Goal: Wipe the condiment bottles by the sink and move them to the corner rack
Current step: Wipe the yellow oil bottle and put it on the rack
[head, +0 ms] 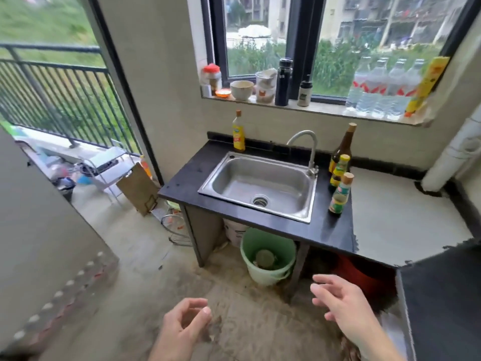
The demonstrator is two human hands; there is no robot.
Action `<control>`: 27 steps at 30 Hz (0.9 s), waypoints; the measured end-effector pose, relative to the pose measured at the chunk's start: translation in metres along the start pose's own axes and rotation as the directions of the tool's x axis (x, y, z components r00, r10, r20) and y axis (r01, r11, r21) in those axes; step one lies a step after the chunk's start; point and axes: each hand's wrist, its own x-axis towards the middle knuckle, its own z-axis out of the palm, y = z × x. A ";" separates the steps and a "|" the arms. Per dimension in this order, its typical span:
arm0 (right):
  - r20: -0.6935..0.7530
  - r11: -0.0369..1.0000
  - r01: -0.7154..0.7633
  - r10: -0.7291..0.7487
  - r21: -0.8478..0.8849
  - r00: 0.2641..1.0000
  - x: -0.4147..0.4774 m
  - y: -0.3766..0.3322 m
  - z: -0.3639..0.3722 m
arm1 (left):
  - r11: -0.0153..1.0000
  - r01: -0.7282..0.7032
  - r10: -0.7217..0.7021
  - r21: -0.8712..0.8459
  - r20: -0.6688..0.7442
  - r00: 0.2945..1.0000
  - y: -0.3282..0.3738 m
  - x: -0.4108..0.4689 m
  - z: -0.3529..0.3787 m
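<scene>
Nothing has been wiped yet: three bottles point(338, 173) stand right of the sink point(260, 183), both the left hand point(182, 327) and right hand point(341, 303) are held loosely spread and empty, so a cloth, unseen, must be found first.

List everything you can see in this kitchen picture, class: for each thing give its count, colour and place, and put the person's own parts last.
Sink: one, steel, set in the black counter.
Tap: one, silver, behind the sink's right side.
Yellow bottle: one, on the counter behind the sink, left.
Condiment bottles: three, dark with yellow or tan caps, in a row right of the sink.
Bucket: one, green, on the floor under the sink.
Water bottles: a clear pack, right end of the windowsill.
Flask: one, black, middle of the windowsill.
Bowl: one, white, on the windowsill, left.
Left hand: empty, fingers curled.
Right hand: empty, fingers spread.
</scene>
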 end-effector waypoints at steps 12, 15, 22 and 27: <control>0.306 0.980 0.125 -0.073 -0.154 0.949 0.138 -0.078 0.107 | 0.984 0.151 -0.171 -0.093 -0.279 0.945 -0.010 0.090 -0.063; 0.291 0.980 0.129 -0.080 -0.154 0.953 0.173 -0.101 0.139 | 0.992 0.110 -0.124 -0.067 -0.292 0.948 0.010 0.148 -0.093; 0.291 0.977 0.167 -0.123 -0.129 0.949 0.238 -0.166 0.210 | 1.000 0.021 -0.016 0.020 -0.208 0.978 0.072 0.265 -0.151; 0.258 0.988 0.104 -0.072 -0.113 0.963 0.284 -0.180 0.229 | 0.997 0.071 -0.074 -0.028 -0.120 0.990 0.091 0.325 -0.167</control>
